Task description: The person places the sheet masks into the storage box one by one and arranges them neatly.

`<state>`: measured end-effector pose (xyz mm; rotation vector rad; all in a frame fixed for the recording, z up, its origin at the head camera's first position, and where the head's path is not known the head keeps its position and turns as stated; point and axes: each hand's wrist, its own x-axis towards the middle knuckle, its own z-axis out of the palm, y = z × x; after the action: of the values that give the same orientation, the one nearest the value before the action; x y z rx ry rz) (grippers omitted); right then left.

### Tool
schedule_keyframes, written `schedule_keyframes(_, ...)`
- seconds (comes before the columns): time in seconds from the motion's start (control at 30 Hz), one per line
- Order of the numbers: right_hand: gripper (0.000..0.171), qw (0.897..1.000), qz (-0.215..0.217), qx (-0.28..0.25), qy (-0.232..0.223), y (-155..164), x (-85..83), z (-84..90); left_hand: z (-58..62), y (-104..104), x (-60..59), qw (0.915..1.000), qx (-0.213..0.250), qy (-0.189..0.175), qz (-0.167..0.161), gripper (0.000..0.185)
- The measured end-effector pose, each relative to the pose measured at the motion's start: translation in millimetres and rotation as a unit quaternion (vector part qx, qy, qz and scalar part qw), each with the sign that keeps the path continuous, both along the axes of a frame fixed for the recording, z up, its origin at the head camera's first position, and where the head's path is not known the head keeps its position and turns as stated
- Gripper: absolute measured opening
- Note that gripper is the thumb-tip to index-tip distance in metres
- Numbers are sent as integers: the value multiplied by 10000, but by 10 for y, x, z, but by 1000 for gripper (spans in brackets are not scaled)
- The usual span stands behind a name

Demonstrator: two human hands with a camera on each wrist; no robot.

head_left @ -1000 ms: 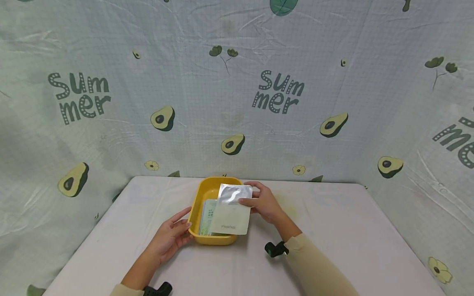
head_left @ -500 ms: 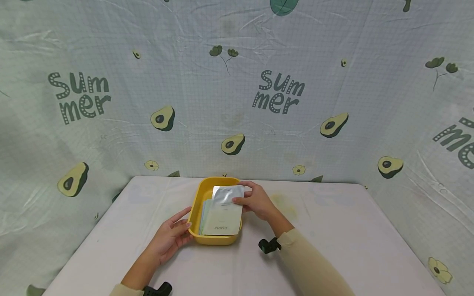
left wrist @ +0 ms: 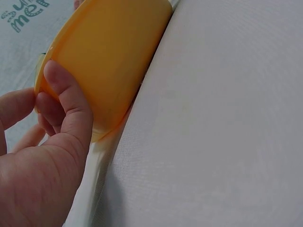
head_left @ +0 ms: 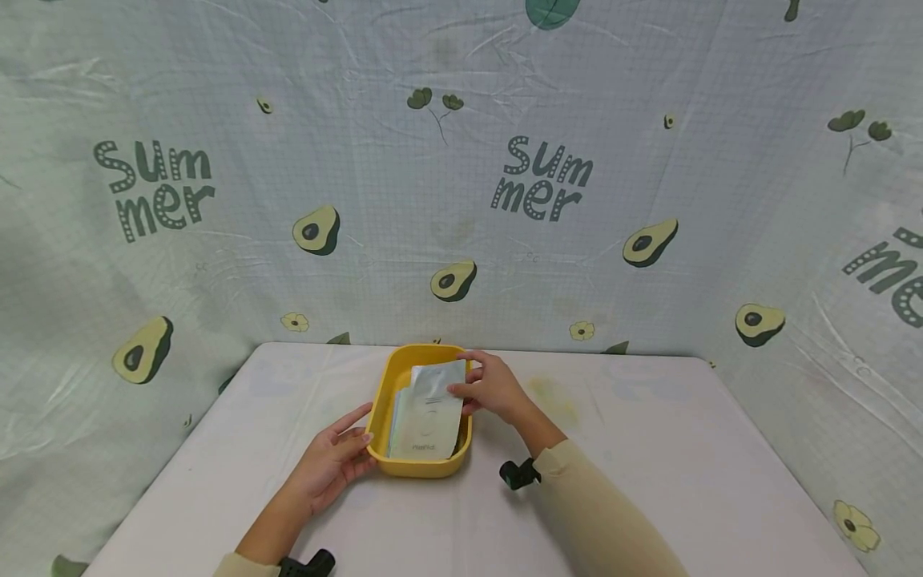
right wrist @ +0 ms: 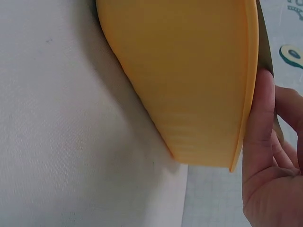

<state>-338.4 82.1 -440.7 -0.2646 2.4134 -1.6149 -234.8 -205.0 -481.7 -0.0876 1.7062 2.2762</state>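
1. Where the pale bench (head_left: 649, 449) meets its near left part, the left hand (head_left: 333, 458) lies low on the surface, its fingers lightly bent against the near left corner of the yellow tray (head_left: 383, 386); in the left wrist view the thumb (left wrist: 71, 101) presses flat on the tray's outer wall, so this grip is a loose hold on the tray's side, with the palm on the bench.
2. In the middle, the tray stands on the bench, toward the far edge, just in front of the backdrop (head_left: 461, 176) printed with avocados and the word "summer".
3. Inside the tray lies a pale green packet (head_left: 396, 417), mostly covered; a silver and white packet (head_left: 431, 409) sits on top of it, tilted, its upper edge leaning near the far right rim.
4. On the right, the right hand (head_left: 493, 388) reaches over the tray's right rim and pinches the right edge of the silver and white packet between thumb and fingers; the right wrist view shows only the fingers beside the rim.
5. Its sleeve (head_left: 598, 521) is beige, and it runs off to the lower right.
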Motion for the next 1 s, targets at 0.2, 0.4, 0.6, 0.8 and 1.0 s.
schedule_keyframes(0.2,64,9992,-28,368,139,-33,-4,29,8,-2,-8,10000,19,-26,1,71)
schedule_keyframes(0.4,65,9983,-43,534,228,-43,-1,38,16,-12,-7,10000,-15,-46,-34,72)
schedule_keyframes(0.6,65,9985,-67,498,208,-36,-6,46,18,-17,-5,9999,11,-22,-102,73)
schedule_keyframes(0.8,65,9979,-210,581,179,-56,-1,51,18,-15,-8,9999,14,3,-107,74)
schedule_keyframes(1.0,63,9967,-344,668,311,-74,31,64,15,-16,-4,9999,10,17,-107,73)
